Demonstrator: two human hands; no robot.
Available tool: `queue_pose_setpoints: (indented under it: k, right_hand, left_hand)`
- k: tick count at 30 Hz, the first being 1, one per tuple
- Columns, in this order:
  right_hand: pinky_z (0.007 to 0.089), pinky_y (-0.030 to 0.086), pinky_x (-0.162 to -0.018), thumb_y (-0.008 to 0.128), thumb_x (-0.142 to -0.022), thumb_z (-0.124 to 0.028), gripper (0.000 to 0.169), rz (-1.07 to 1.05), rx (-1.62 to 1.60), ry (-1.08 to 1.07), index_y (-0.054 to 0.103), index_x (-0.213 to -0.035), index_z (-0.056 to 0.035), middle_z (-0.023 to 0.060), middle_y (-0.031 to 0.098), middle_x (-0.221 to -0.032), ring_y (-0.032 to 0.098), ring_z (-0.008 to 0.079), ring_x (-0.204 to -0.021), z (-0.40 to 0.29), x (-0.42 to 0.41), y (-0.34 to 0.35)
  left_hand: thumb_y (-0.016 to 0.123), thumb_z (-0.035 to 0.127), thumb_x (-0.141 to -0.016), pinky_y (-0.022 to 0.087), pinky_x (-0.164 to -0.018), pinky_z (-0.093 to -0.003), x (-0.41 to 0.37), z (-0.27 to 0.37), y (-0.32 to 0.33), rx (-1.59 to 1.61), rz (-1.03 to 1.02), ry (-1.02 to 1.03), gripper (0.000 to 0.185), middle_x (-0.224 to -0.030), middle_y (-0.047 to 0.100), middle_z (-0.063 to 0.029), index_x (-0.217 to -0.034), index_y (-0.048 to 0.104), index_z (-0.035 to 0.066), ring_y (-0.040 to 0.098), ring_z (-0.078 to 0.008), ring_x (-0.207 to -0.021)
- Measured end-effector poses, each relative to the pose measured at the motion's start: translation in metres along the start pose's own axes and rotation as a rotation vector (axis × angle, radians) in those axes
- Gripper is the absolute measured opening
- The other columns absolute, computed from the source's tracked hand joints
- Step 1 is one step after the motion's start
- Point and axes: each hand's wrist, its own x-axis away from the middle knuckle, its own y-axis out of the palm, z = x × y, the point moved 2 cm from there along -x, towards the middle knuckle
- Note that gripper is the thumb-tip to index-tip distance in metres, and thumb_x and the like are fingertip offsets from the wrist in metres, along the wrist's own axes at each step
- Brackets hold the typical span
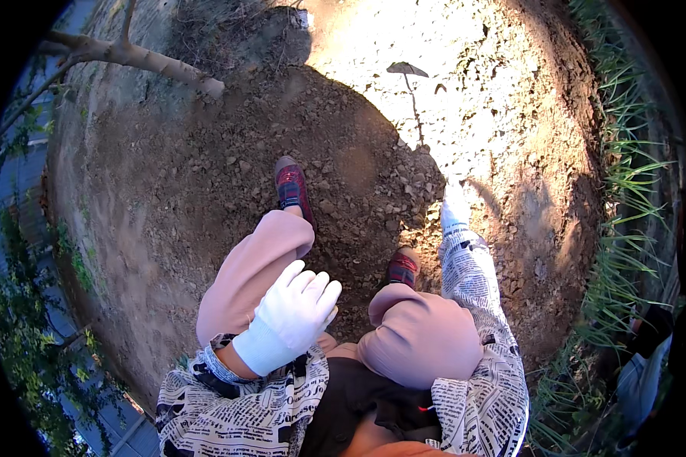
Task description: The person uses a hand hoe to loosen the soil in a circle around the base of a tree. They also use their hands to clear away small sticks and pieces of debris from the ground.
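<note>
My left hand (pixel 297 313), in a white knit glove, is loosely curled in front of my bent left knee, its back towards me. Nothing shows in it, though the palm is hidden. My right hand (pixel 455 207), also gloved in white, reaches down past my right knee into strong sunlight. Glare washes out its fingers, so what it holds cannot be made out. Beyond it, a dark hoe-like shape (pixel 407 71) with a thin shaft lies across the bright soil; whether it is a tool or a shadow is unclear. A small dark curved mark (pixel 440 88) shows beside it.
Loose, cloddy soil (pixel 354 165) surrounds my two red-and-blue shoes (pixel 291 185). A cut bare branch (pixel 148 60) juts in from the upper left, near dry twigs (pixel 223 28). Long green grass-like leaves (pixel 629 188) edge the right side. Leafy shrubs (pixel 28 343) stand at the left.
</note>
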Motion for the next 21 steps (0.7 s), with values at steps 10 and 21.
queue_pose_setpoints:
  k: [10,21]
  right_hand:
    - [0.0485,0.048,-0.08,0.038,-0.094,-0.05,0.045,-0.095,-0.011,0.144,0.051,-0.127,-0.0219,0.0203,0.064,-0.103,0.06,0.0421,-0.094,0.043,0.14,0.006]
    - [0.0452,0.046,-0.085,0.044,-0.094,-0.041,0.041,-0.394,-0.105,0.021,0.053,-0.123,-0.0135,0.0204,0.06,-0.111,0.058,0.0386,-0.099,0.021,0.269,0.003]
  left_hand:
    - [0.068,0.016,-0.075,0.039,-0.098,-0.0425,0.006,-0.005,0.001,-0.012,0.023,-0.03,0.036,-0.106,0.059,-0.0109,-0.108,0.059,0.003,0.057,-0.0248,-0.1]
    - [0.065,0.017,-0.077,0.041,-0.095,-0.0421,0.005,-0.005,-0.001,-0.031,0.084,0.013,0.032,-0.1,0.058,-0.0106,-0.105,0.058,0.003,0.057,-0.0252,-0.094]
